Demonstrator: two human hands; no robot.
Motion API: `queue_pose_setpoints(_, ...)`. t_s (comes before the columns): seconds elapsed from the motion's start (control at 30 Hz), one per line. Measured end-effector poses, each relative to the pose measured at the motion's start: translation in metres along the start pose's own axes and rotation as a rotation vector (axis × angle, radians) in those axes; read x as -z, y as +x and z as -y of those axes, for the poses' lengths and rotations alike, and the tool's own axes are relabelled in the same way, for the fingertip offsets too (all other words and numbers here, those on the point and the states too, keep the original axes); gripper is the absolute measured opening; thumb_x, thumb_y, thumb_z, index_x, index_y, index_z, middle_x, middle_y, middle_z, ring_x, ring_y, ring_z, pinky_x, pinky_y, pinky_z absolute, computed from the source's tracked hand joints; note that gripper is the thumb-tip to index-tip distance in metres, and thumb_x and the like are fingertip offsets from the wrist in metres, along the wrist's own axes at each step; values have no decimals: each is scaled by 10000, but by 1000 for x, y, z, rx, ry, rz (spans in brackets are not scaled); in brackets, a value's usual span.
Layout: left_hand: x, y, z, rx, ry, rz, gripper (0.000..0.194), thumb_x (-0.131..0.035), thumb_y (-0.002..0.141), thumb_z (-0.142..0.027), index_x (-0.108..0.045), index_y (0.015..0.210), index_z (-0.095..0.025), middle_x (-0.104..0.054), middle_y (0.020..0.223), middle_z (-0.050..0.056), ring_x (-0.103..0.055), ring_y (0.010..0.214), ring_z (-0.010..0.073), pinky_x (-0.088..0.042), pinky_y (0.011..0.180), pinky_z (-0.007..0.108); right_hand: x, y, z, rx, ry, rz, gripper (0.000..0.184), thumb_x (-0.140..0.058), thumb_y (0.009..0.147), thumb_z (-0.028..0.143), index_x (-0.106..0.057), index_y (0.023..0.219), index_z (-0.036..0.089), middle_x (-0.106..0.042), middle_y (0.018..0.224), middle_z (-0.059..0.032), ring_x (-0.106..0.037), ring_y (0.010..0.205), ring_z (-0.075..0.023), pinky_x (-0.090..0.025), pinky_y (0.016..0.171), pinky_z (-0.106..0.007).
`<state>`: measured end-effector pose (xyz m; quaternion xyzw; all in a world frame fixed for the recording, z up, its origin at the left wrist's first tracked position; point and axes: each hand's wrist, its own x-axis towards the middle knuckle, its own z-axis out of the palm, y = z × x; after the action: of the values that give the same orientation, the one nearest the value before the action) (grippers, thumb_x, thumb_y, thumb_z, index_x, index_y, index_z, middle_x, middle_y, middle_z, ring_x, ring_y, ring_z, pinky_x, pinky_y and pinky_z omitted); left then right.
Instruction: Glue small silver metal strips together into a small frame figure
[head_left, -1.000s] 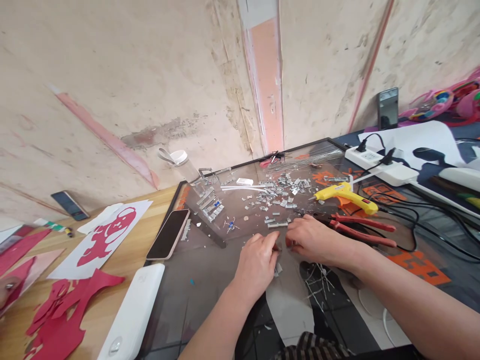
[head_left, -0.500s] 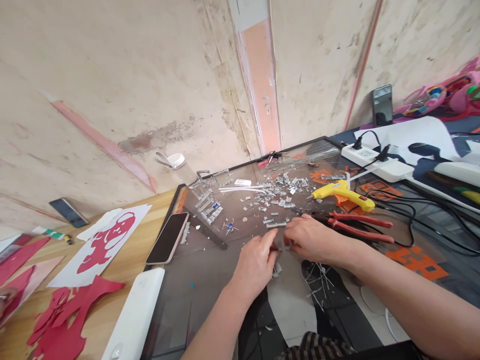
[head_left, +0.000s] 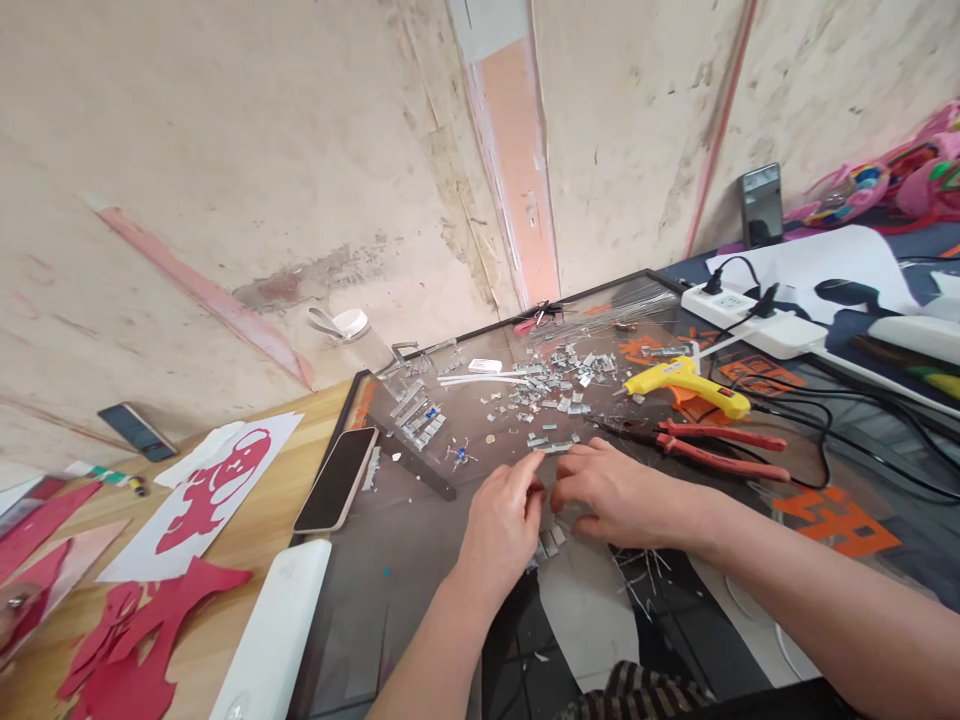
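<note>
My left hand [head_left: 499, 515] hovers low over the dark glass tabletop with its fingers curled together; whatever is between them is hidden. Close beside it, my right hand [head_left: 619, 490] is bent downward, thumb apart from the fingers, and nothing shows in its grasp. Small grey metal pieces [head_left: 551, 541] lie just under the two hands. A metal strip [head_left: 555, 448] rests beyond the fingertips. Further back is a loose heap of small metal clips [head_left: 577, 365]. Thin cut wires [head_left: 643, 580] lie below my right wrist.
Red-handled pliers [head_left: 720, 450] and a yellow glue gun [head_left: 686, 385] lie to the right, near a white power strip [head_left: 754, 320] with cables. At left are a phone [head_left: 336, 480], a white case [head_left: 274, 630], red cut-outs [head_left: 157, 640] and another person's hand [head_left: 19, 610].
My right hand has shifted slightly left and down, and its thumb has come away from the fingers. The left hand has moved slightly left; more metal pieces show beneath it.
</note>
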<state>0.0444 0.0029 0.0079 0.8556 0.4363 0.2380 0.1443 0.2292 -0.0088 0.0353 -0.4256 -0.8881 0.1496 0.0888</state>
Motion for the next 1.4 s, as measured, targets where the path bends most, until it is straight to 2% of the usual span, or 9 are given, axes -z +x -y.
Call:
queue_pose_setpoints(0.17,2,-2,1,-12,-23,-35,362,-514,815,-64,-558,1147,-201,-669,843,21,-598,804,179,-487,755,318,-7,2,4,-6,-75,28,136,-586,762,195,-714,808,211,-652,859,-68,-561,915,-241,-318,791,-364)
queue_pose_setpoints(0.33,5,-2,-2,-18,-28,-16,266,-508,820,-54,-622,1014,-196,-665,828,20,-585,781,172,-467,721,301,-7,4,-3,-27,-81,38,165,-556,785,174,-717,763,200,-668,815,-64,-578,875,-219,-308,765,-343)
queue_pose_setpoints(0.5,6,0,-2,5,-38,-22,177,-519,821,-62,-641,843,-188,-657,774,13,-570,750,165,-438,685,280,-3,3,-1,-44,-20,2,213,-569,749,150,-693,914,206,-666,892,-60,-575,918,-217,-310,789,-340)
queue_pose_setpoints(0.63,6,1,-1,41,-84,-63,149,-537,815,-75,-622,776,-192,-648,756,-1,-565,736,152,-418,673,263,-10,5,3,-10,-76,-1,247,-564,775,176,-677,993,208,-656,904,-75,-562,916,-233,-304,783,-353)
queue_pose_setpoints(0.83,8,-1,-3,54,-76,-84,150,-570,802,-94,-574,681,-183,-594,671,-17,-518,680,139,-386,639,255,-14,7,2,-34,-133,-13,126,-572,787,203,-681,846,185,-655,854,-70,-559,874,-225,-279,748,-345)
queue_pose_setpoints(0.97,8,0,-6,21,-68,-101,112,-587,804,-124,-595,709,-182,-614,738,3,-526,749,159,-406,696,277,-10,7,-2,-88,-109,-94,97,-619,755,239,-664,813,175,-658,847,-57,-552,863,-213,-273,744,-331)
queue_pose_setpoints(1.13,7,-1,-8,-5,-35,-21,65,-608,777,-123,-634,768,-182,-629,805,20,-524,810,180,-424,735,298,-11,8,-7,-122,-109,-211,151,-664,740,317,-649,792,176,-657,842,-44,-544,843,-198,-270,743,-320)
queue_pose_setpoints(1.3,5,-2,-7,-19,21,45,121,-567,790,-121,-660,833,-185,-620,836,31,-513,846,194,-436,759,316,-14,10,-6,-114,-184,-190,226,-696,728,395,-644,753,176,-651,805,-45,-548,830,-210,-267,735,-331)
queue_pose_setpoints(1.4,5,-3,-7,-18,36,58,136,-563,794,-127,-668,854,-188,-610,852,36,-510,859,197,-441,769,321,-9,7,-11,-133,-185,-166,314,-720,688,471,-657,796,183,-662,829,-46,-558,848,-223,-269,738,-336)
